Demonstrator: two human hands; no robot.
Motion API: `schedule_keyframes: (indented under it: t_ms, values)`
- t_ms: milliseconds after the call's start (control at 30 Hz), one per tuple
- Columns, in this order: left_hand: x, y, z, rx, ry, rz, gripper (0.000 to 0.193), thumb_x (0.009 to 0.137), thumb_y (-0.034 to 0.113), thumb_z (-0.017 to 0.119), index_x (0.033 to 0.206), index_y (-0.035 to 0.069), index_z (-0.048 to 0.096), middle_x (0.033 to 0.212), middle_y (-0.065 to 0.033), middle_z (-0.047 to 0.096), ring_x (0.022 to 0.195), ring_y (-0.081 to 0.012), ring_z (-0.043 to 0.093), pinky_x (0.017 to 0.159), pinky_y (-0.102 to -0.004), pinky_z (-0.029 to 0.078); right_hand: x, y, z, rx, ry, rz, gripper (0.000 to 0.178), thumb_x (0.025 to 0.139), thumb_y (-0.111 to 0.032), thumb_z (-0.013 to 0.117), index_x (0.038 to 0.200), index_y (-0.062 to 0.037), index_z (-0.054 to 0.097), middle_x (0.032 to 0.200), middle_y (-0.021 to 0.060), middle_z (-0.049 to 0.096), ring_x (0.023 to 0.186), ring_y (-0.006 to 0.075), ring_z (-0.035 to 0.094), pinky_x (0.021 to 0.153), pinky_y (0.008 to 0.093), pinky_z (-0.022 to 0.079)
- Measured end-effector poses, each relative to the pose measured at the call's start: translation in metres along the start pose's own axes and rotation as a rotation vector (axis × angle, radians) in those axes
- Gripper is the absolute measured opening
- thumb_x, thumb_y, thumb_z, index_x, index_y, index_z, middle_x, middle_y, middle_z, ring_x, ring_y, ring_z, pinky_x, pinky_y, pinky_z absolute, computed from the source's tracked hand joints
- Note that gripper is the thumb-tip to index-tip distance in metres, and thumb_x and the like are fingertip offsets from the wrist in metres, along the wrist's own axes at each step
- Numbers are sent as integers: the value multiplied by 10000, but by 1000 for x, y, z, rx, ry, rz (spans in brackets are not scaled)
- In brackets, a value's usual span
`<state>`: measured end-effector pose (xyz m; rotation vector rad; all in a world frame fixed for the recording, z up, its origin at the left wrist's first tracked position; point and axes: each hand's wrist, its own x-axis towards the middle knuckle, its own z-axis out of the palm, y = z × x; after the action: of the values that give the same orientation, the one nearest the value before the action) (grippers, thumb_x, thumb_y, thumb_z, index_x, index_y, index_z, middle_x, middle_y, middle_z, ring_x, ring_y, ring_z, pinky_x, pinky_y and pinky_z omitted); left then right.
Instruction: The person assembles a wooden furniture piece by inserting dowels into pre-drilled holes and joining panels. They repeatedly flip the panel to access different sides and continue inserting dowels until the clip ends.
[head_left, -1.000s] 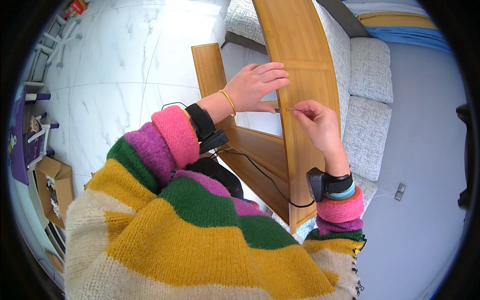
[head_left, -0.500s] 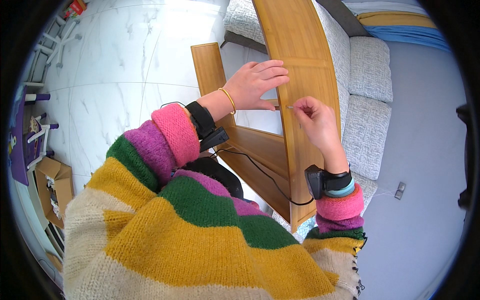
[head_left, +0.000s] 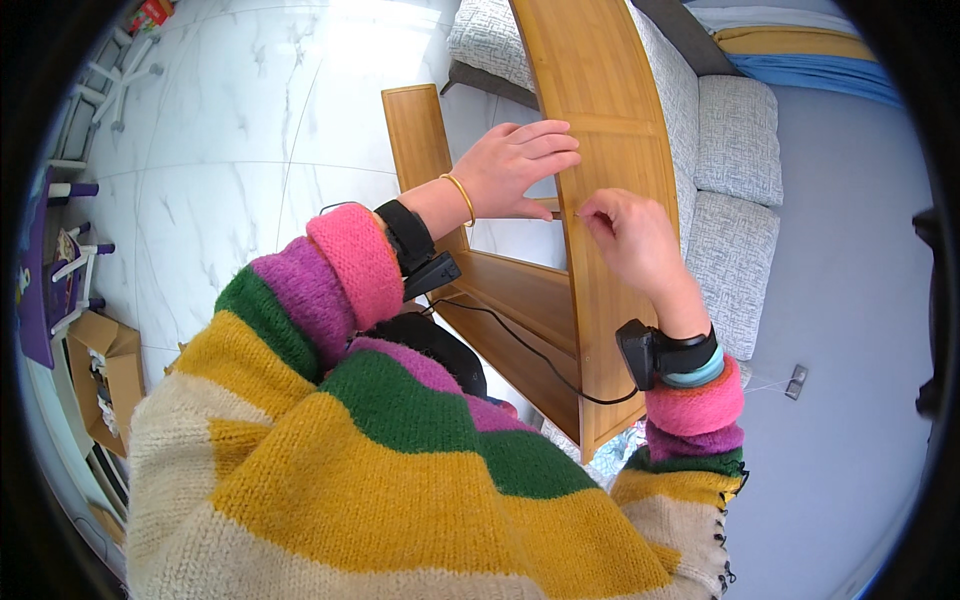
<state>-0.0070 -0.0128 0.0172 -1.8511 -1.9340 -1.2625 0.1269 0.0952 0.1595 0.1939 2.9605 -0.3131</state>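
A wooden shelf frame [head_left: 612, 150] stands in front of me, its long side panel running away from me. My left hand [head_left: 508, 168] rests on that panel's near edge. Its fingers lie stretched across the wood, and the thumb reaches down beside the end of a thin wooden crossbar [head_left: 543, 215]. To the right, my right hand [head_left: 632, 235] is closed in a pinch at the panel's face. Between those fingertips is a small thin metal piece [head_left: 577, 215], mostly hidden, its tip at the wood. Lower shelf boards [head_left: 515, 300] join the panel nearer my body.
A grey patterned sofa [head_left: 735, 250] stands behind the panel on the right. A black cable [head_left: 520, 345] loops past the shelf to my right wrist. On the left are an open cardboard box [head_left: 105, 370], a purple children's table [head_left: 38, 280] and white marble floor tiles [head_left: 230, 130].
My right hand has turned about the metal piece, its wrist swinging slightly right and the knuckles rolling over. The metal is now more covered. My left hand stays almost where it was.
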Motion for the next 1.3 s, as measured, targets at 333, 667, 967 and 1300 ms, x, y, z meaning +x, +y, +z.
schedule_keyframes:
  t_ms: [333, 667, 967, 1300]
  values:
    - [0, 0, 1, -4, 2, -4, 708, 598, 410, 781, 1196, 145, 511, 1261, 14, 481, 1254, -168, 376, 876, -374, 426, 9, 11, -2, 397, -146, 418, 138, 782, -164, 665, 810, -30, 679, 722, 156, 648, 658, 308, 629, 605, 364, 503]
    - [0, 2, -2, -40, -36, -36, 727, 599, 389, 791, 1223, 150, 505, 1292, 3, 478, 1262, -183, 385, 905, -389, 406, 0, -7, 1, -245, -50, 164, 270, 827, -256, 639, 695, -21, 643, 615, 182, 587, 579, 346, 581, 547, 395, 479]
    - [0, 3, 2, 41, 25, -43, 703, 584, 439, 783, 1178, 163, 526, 1244, 42, 499, 1259, -130, 378, 858, -396, 409, 0, -4, 16, 1211, -91, 919, 162, 932, -179, 532, 924, -23, 489, 657, 97, 612, 607, 160, 634, 498, 229, 498]
    - [-1, 2, 1, 30, 12, -36, 701, 582, 450, 783, 1172, 167, 531, 1256, 46, 493, 1271, -131, 372, 905, -400, 401, -13, -6, 19, 441, -10, 385, 237, 844, -149, 633, 994, 23, 571, 792, 112, 668, 691, 168, 649, 589, 271, 513]
